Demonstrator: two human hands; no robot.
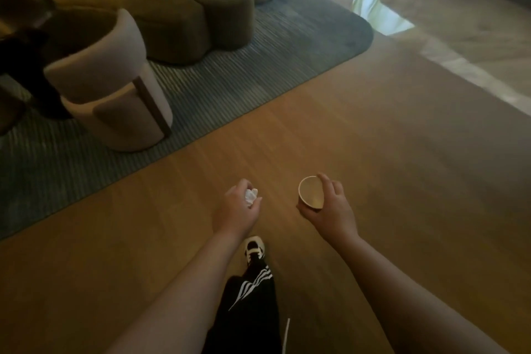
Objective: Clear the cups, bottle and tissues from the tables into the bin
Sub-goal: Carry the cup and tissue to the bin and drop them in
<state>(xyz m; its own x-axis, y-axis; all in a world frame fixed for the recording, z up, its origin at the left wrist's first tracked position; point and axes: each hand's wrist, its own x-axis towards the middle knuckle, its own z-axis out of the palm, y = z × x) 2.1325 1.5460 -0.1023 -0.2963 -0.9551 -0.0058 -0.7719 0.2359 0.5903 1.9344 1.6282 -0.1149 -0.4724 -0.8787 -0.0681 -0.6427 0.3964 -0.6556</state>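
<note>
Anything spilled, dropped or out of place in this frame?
Nothing stands out. The left hand holds a crumpled tissue, and the right hand holds a paper cup tilted but with no spill visible on the wooden floor. No bin is in view.

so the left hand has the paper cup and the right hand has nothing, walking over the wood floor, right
Not quite. The head view shows the left hand holds a crumpled tissue; the paper cup is in the right hand. The wood floor part is correct.
</note>
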